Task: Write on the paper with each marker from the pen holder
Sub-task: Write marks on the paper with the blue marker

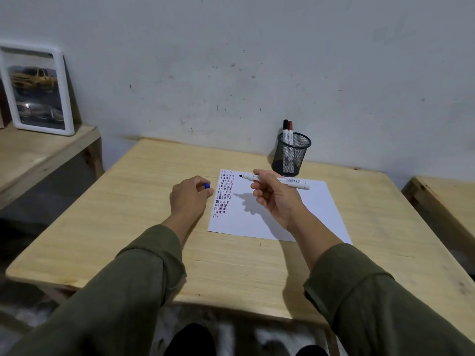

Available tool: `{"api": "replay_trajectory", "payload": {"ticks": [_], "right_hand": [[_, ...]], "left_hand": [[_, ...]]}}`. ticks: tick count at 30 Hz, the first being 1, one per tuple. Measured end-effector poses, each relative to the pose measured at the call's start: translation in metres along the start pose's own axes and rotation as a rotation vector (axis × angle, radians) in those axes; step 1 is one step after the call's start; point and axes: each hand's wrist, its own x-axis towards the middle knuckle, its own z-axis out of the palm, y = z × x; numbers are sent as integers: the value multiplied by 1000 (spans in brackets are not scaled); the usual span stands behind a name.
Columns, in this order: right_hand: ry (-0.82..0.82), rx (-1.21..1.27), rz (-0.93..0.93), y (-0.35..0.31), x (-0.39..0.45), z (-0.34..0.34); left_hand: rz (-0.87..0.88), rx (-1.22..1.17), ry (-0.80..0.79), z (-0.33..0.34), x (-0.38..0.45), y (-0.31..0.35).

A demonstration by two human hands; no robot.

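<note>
Right hand (pixel 273 199) fingers pinch uncapped marker (pixel 288 181); left hand (pixel 190 195) fingers curl around blue cap (pixel 207 186).

Two olive-sleeved arms reach forward, both hands closed on small things above the pale wooden table (pixel 231 265).

The left hand (pixel 190 195) hangs knuckles-up with fingers curled, pinching a small blue marker cap (pixel 207 186) at its fingertips; whether the heel of the hand touches the tabletop is hard to tell. The right hand (pixel 275 199) is raised, palm turned left, thumb and forefinger gripping an uncapped white-barrelled blue marker (pixel 295 181) held roughly level, tip pointing left. Both sleeves are pushed back from the wrists, forearms angled inward.
</note>
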Motion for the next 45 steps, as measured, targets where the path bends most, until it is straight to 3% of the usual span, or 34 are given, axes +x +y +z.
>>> {"api": "replay_trajectory", "payload": {"ticks": [4,8,14,23,40,45], "right_hand": [[14,-74,-19,9,-2,5],[40,-146,-24,22,-10,12],[168,-322,-36,47,-21,26],[149,-564,-49,56,-17,26],[119,-394,5,47,-28,29],[141,-218,-47,37,-25,30]], "left_hand": [[23,-6,-68,-4,-3,-9],[91,187,-128,-17,-9,-18],[221,263,-263,-29,-26,-28],[251,306,-288,-29,-22,-30],[238,310,-283,-28,-21,-31],[196,73,-190,-25,-13,-27]]}}
